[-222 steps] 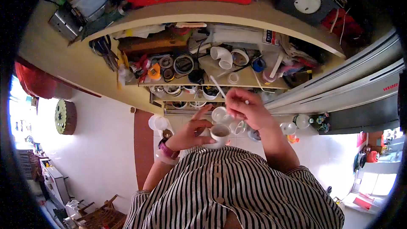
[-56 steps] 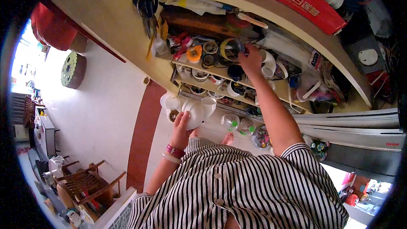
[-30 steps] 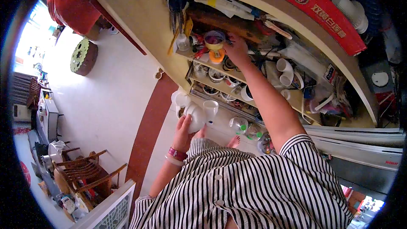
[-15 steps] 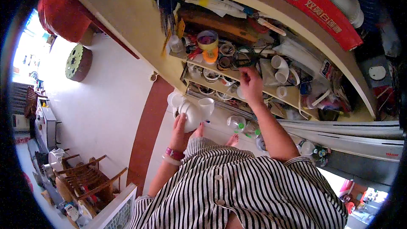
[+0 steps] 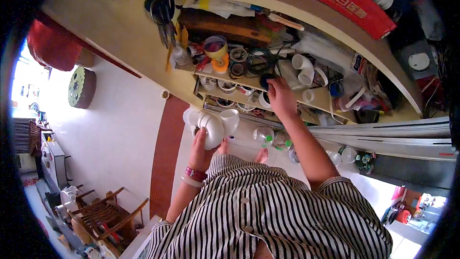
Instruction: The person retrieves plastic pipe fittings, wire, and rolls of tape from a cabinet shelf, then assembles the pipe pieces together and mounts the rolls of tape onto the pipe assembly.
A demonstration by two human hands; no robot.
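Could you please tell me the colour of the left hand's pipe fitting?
The pipe fitting is white; the head view shows it.

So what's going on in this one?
Someone is at a cluttered cabinet, their left hand holding a curved white pipe fitting. Their right hand is at the front of a shelf, fingertips by a dark round item; whether it grips anything is unclear. Behind it, a white elbow pipe and a tape roll sit among other odds and ends.
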